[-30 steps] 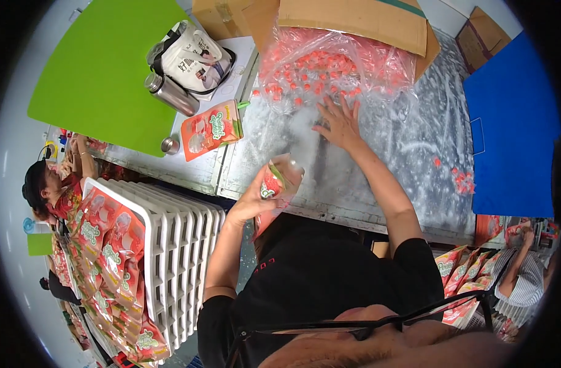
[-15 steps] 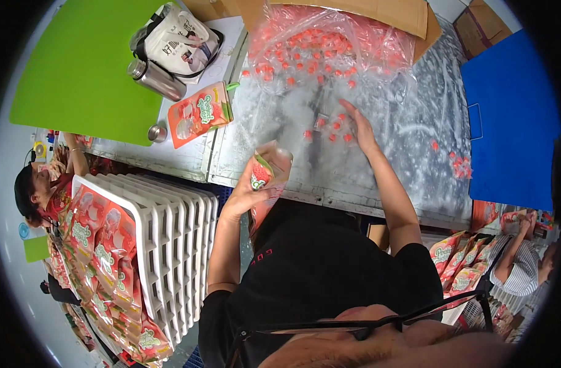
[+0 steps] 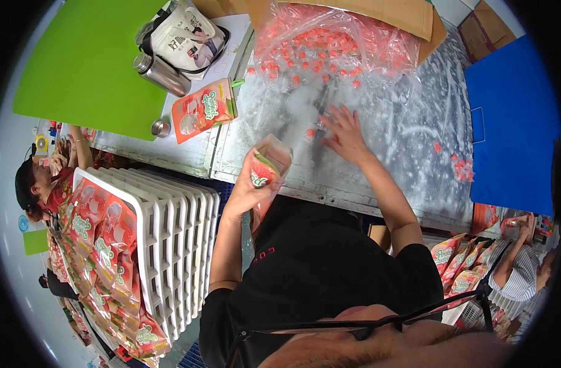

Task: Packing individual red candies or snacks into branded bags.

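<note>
My left hand (image 3: 245, 195) is wrapped round a printed red-and-green pouch (image 3: 264, 169), held upright at the table's near edge with its mouth open. My right hand (image 3: 348, 136) lies low over the metal tabletop (image 3: 280, 119), palm down, fingers spread. Beside its fingertips is a small red wrapped candy (image 3: 310, 133); whatever is under the palm is hidden. Farther back, many more red wrapped candies (image 3: 320, 58) spill from a clear plastic bag (image 3: 384, 67) inside an opened cardboard box (image 3: 378, 17).
At the left are a filled pouch (image 3: 203, 110), steel bottle (image 3: 164, 75), its cap (image 3: 161, 128) and a white bag (image 3: 185, 43). Stacked white crates (image 3: 170, 239) hold pouches. A blue panel (image 3: 510, 122) stands right, near loose candies (image 3: 461, 168). Co-workers are at both sides.
My right hand has shifted left and turned palm down with fingers spread, covering most of the small candy group that showed beside it. My left hand keeps its hold on the pouch.
</note>
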Available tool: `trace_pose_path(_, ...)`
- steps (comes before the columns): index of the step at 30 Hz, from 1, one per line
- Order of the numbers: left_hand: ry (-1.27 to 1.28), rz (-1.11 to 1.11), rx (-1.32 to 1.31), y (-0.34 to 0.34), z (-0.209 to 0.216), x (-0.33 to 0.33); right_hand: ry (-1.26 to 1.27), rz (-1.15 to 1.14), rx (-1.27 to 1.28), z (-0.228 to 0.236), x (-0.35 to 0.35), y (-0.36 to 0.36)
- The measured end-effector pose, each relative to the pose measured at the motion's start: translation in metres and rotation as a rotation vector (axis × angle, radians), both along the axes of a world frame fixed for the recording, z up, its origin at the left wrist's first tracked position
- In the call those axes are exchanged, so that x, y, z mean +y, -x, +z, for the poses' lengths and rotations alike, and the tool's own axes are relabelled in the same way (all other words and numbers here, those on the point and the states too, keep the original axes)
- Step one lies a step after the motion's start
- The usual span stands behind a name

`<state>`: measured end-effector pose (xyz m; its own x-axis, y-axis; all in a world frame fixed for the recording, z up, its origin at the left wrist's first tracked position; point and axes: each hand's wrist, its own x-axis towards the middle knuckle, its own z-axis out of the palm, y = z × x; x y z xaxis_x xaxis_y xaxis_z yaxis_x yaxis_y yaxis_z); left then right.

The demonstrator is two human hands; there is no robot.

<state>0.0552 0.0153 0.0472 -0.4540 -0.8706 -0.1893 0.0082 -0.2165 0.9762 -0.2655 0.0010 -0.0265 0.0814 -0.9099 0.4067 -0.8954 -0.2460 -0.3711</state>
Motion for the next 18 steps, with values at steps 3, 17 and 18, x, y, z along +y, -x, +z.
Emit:
trace_pose_path(3,0.381,-0.039,-0.291,0.010,0.004,-0.009,-0.024,0.148,0.075,-0.004,-0.007,-0.013)
trace_pose_path(17,0.498,0.077,-0.395,0.001,-0.004,-0.019,0.002,0.390,0.098,-0.016,-0.021,-0.047)
trace_pose_path(18,0.508,0.071,-0.415,-0.001,-0.004,-0.020,0.004,0.393,0.095,-0.022,-0.023,-0.047)
